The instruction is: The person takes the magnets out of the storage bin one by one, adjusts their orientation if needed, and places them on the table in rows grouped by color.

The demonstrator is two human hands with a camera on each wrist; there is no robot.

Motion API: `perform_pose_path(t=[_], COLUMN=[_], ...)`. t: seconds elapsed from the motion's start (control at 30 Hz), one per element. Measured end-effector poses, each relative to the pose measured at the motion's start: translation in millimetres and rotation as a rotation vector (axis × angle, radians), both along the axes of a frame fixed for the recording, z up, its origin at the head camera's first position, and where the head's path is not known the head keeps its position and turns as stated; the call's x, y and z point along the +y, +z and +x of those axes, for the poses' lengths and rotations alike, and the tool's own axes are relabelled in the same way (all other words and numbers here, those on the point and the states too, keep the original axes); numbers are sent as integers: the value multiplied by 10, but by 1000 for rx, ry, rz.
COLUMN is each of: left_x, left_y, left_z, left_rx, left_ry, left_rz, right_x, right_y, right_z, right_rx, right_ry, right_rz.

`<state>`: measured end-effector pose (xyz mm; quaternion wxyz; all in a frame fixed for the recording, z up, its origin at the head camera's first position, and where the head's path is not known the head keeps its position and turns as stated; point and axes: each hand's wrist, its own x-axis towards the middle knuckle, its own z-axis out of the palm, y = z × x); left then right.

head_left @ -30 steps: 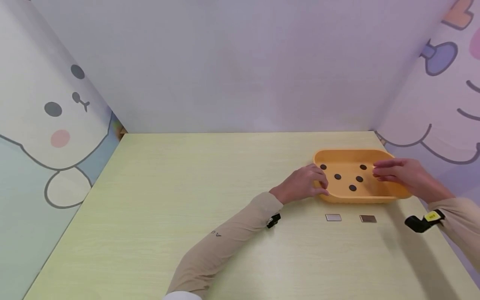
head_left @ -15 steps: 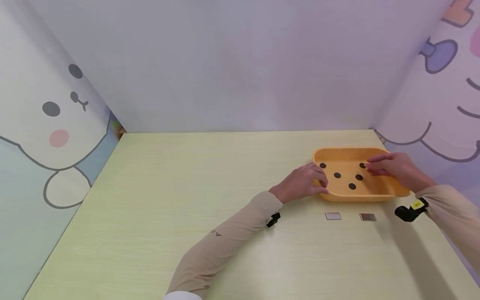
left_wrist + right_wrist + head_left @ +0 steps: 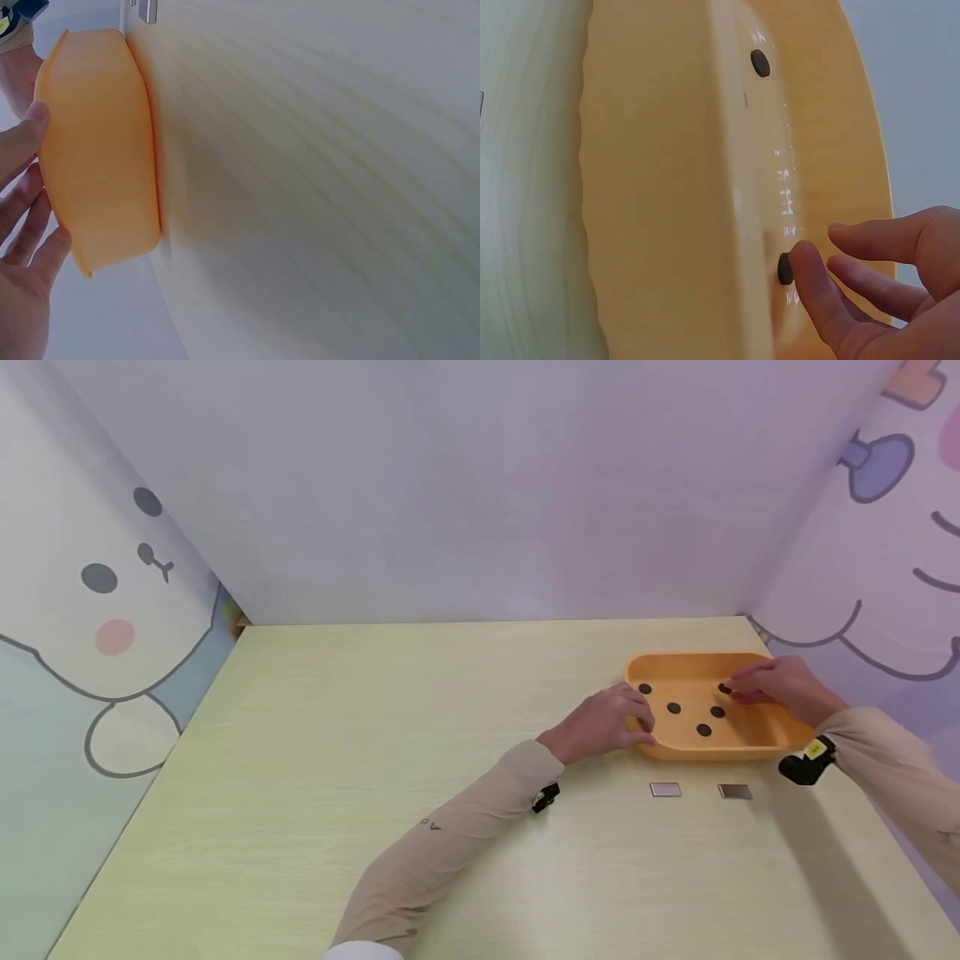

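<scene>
The orange tray [image 3: 720, 753] sits on the bench [image 3: 300, 735] toward the right of the frame, with five dark discs [image 3: 674, 708] scattered over its floor. At its left end the left hand [image 3: 600, 722] grips the rim, its fingers bent over the edge and the thumb at the near corner. The right hand [image 3: 795, 687] reaches in over the right end, thumb and fingers parted and loosely bent, the fingertips at the disc farthest to the right. The right wrist view shows one digit overlapping a disc [image 3: 784, 268]; whether it touches cannot be told, and no pinch shows. Below the tray in the frame lie two small flat plates, a paler left plate [image 3: 665, 790] and a browner right plate [image 3: 735, 792], side by side and apart. The tray looks like light, fairly stiff plastic, best held by its rim at both short ends and kept level, since loose discs could slide on the glossy floor. The discs look small, hard and light; thumb and forefinger on opposite edges should suit them.
</scene>
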<state>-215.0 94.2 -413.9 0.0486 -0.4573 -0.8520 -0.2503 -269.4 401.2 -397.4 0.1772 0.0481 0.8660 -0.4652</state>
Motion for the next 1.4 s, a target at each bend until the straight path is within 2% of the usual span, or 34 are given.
perform_pose_path(t=[0.13,0.4,0.57,0.77,0.97,1.23,1.4], left_x=[3,9,9,10,28,30,24], left_y=[-8,-5,-5,8,1,14,23], left_z=[-10,-10,-17,-20,-27,-11,-4], left_rx=[10,7,8,-5,-14,-20,-11], left_ry=[0,1,0,8,6,12,10], left_rz=[-6,-10,-15,-19,-31,-43,-42], right_x=[-32,-60,-90,-146,-174,-174,-146], right_y=[-35,-75,-112,-132,-140,-154,-155], right_z=[-33,-57,-82,-99,-82,-51,-49], right_rx=[-4,23,65,137,118,142,191], right_ry=[1,8,11,55,89,84,61], right_rz=[5,98,183,268,335,384,422])
